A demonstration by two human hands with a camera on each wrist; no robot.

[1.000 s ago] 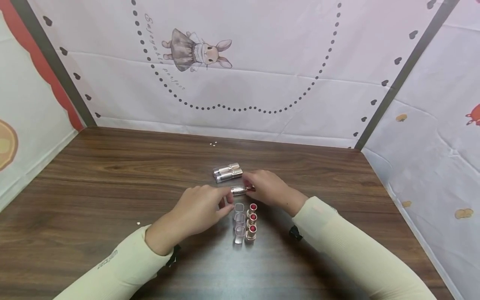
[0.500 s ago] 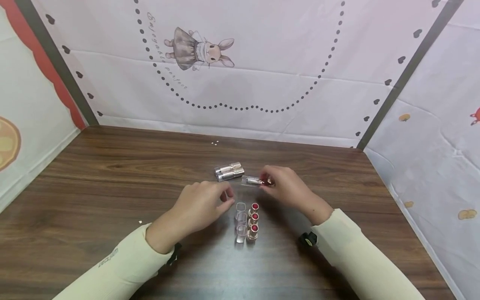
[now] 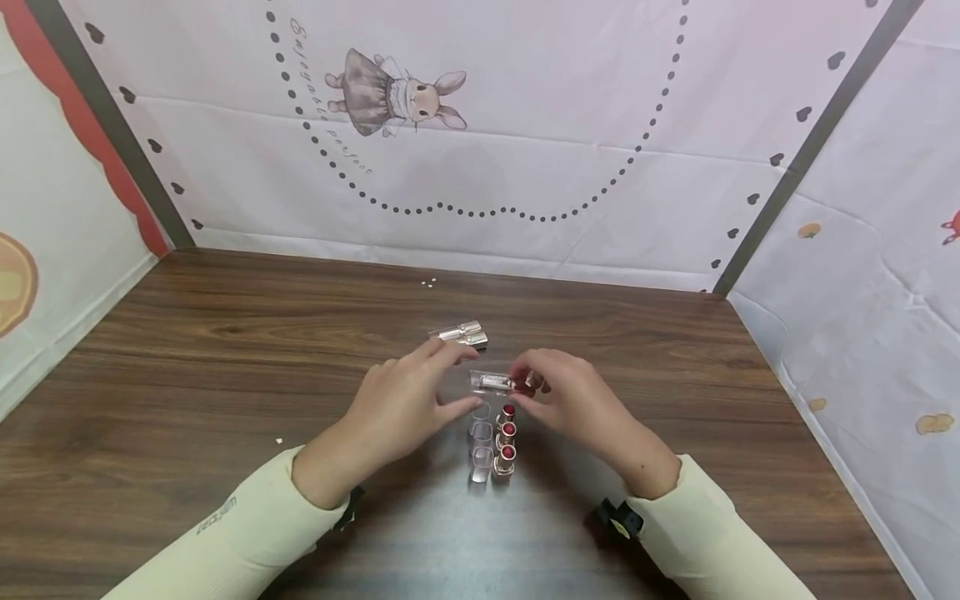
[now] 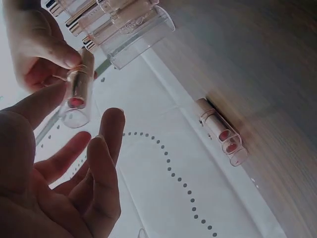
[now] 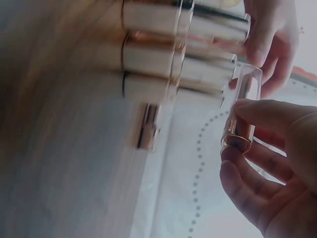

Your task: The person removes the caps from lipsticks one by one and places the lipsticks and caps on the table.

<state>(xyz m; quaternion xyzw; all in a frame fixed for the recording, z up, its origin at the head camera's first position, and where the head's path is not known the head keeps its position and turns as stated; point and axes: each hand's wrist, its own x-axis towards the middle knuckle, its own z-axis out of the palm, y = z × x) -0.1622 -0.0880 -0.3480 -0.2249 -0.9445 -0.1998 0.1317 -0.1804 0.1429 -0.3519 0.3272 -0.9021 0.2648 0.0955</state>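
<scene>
My right hand [image 3: 573, 396] grips a capped lipstick [image 3: 491, 382] by its base, its clear cap pointing left. In the right wrist view thumb and fingers pinch this gold lipstick [image 5: 242, 116], which sits inside the cap. My left hand [image 3: 401, 404] is just left of the cap, thumb and forefinger spread apart; the left wrist view shows a gap between its fingers [image 4: 105, 173] and the cap. Below the hands stand three uncapped red lipsticks [image 3: 507, 431] in a column, beside three clear caps [image 3: 482, 433]. Two capped lipsticks [image 3: 471, 329] lie behind, partly hidden by the left hand.
Wood-grain table [image 3: 225, 333] surrounds the hands. Small white bits [image 3: 429, 283] lie near the back edge, and another white speck [image 3: 279, 440] is beside the left forearm. Printed cloth walls [image 3: 525, 108] close off the back and both sides.
The right hand went right and slightly away with the lipstick, pulling it clear of the left hand, then came back left. The left hand has spread its thumb and forefinger towards the cap.
</scene>
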